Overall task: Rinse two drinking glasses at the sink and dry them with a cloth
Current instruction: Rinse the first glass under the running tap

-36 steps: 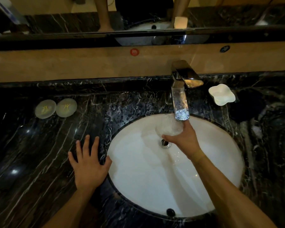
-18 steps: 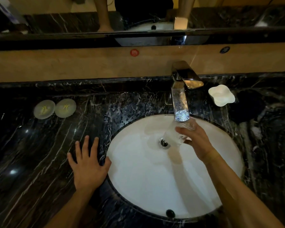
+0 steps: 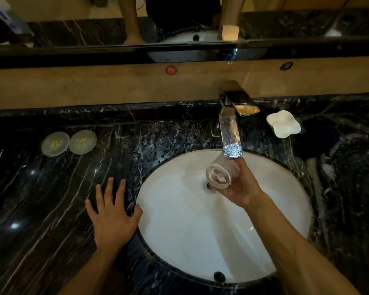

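Two round coasters (image 3: pixel 68 143) lie side by side on the black marble counter (image 3: pixel 41 199), well beyond the left hand's fingertips. The left hand (image 3: pixel 113 216) rests flat, fingers spread and straight, thumb at the rim of the white sink (image 3: pixel 179 241). The right hand (image 3: pixel 241 186) curls round a clear drinking glass (image 3: pixel 218 174), tilted with its mouth toward the camera, just under the tap (image 3: pixel 230 133); whether it holds water is unclear. Beyond those fingers to the right sits a white dish (image 3: pixel 283 124).
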Demonstrator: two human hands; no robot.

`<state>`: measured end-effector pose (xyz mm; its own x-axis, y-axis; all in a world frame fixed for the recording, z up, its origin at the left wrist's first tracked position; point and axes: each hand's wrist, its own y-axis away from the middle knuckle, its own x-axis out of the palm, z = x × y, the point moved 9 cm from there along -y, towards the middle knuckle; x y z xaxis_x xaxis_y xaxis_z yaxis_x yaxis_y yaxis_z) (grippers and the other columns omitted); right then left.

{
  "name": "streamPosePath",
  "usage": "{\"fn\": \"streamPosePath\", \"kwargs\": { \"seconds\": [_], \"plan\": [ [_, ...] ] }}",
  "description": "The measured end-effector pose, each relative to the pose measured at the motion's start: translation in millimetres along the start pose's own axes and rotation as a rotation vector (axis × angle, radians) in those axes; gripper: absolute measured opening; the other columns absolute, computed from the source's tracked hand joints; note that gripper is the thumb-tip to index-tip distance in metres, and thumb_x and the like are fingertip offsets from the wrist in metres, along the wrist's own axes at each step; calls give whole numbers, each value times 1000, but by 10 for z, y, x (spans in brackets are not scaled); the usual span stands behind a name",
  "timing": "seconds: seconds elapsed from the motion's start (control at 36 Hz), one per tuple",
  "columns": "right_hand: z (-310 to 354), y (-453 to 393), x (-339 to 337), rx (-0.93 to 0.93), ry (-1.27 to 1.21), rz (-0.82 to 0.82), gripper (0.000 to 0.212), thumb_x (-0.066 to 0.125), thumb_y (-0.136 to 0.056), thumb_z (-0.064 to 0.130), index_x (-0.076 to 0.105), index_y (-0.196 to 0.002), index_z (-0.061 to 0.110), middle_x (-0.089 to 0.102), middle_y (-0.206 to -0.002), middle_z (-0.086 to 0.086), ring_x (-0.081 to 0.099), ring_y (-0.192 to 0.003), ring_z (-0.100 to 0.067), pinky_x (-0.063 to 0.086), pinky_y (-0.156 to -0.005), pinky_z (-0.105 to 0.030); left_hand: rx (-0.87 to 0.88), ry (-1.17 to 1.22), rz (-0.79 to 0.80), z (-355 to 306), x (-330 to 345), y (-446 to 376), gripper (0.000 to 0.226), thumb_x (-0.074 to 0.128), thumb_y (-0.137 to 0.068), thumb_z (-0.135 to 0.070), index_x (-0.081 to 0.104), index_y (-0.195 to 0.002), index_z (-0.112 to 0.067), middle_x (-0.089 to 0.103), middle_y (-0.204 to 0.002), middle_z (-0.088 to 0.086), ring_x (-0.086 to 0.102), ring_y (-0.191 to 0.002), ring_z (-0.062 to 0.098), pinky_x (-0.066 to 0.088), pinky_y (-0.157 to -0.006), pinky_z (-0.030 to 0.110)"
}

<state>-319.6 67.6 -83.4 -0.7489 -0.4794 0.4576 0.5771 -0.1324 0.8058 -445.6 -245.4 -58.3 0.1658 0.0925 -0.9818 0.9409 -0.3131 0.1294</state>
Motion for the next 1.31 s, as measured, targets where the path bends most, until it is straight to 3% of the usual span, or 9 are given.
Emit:
{"fn": "streamPosePath", "kwargs": {
  "seconds": [0.11, 0.31, 0.36, 0.53, 0.64, 0.89, 1.08, 1.19, 1.31],
  "plan": [
    [-25, 16, 99, 55, -201, -34, 44, 71, -81, 47, 68, -104, 9, 72, -100, -11, 75, -77, -27, 62, -78, -45, 5, 13, -2, 5, 10, 7, 83, 36, -81, -63, 28, -155, -26, 18, -164, 6, 5, -152, 32, 3, -118, 64],
    [-141, -32, 193, 152, -698, -179, 82, 84, -73, 43, 45, -137, 10, 58, -128, -27, 65, -95, -46, 57, -88, -52, 3, 9, -1, 19, 22, 2, 83, 37, -81, -63, 28, -155, -26, 18, -164, 7, 5, -152, 32, 4, -118, 65],
    [-170, -68, 172, 173, -797, -208, 85, 85, -73, 42, 41, -139, 12, 53, -136, -28, 63, -95, -48, 58, -78, -56, 4, 11, -3, 17, 23, 4, 83, 37, -81, -64, 28, -154, -26, 18, -164, 7, 5, -152, 32, 4, -118, 65],
    [-217, -76, 128, 247, -1016, -140, 84, 84, -73, 46, 43, -131, 2, 65, -105, -28, 70, -84, -40, 59, -56, -52, 0, 13, -1, 14, 20, 6, 82, 37, -82, -64, 27, -155, -27, 17, -165, 6, 4, -153, 31, 1, -118, 63],
    [-205, -63, 106, 251, -862, 78, 60, 77, -75, 50, 63, -113, 6, 67, -101, -10, 69, -83, -25, 61, -53, -37, -2, 12, 1, 15, 16, 8, 83, 36, -81, -64, 28, -155, -27, 17, -165, 6, 4, -153, 31, 1, -118, 63],
    [-248, 29, 113, 267, -407, 261, 62, 70, -76, 61, 64, -106, 7, 68, -99, -7, 70, -68, -20, 56, -58, -23, -5, 17, 12, 18, 27, -1, 83, 35, -81, -65, 25, -155, -28, 15, -165, 5, 1, -153, 29, 0, -119, 62],
    [3, 3, 60, -21, 51, 103, 69, 80, -71, 48, 62, -125, 9, 67, -107, -10, 71, -84, -27, 61, -73, -41, -9, 25, 11, 15, 18, 1, 83, 35, -80, -65, 27, -155, -28, 16, -165, 5, 2, -153, 30, 1, -118, 63],
    [125, 42, 111, -178, 106, 5, 43, 79, -64, 23, 66, -105, 19, 65, -106, -5, 65, -98, -28, 58, -77, -45, -8, 20, 6, 16, 16, -2, 83, 35, -80, -65, 28, -154, -27, 17, -165, 5, 4, -153, 31, 2, -118, 63],
    [101, 29, 142, -181, 27, -56, 37, 79, -64, 20, 68, -99, 20, 66, -97, -3, 64, -92, -26, 49, -96, -46, -5, 22, 2, 10, 7, 1, 83, 36, -80, -64, 29, -154, -27, 18, -165, 6, 4, -153, 31, 3, -118, 63]
  ]
}}
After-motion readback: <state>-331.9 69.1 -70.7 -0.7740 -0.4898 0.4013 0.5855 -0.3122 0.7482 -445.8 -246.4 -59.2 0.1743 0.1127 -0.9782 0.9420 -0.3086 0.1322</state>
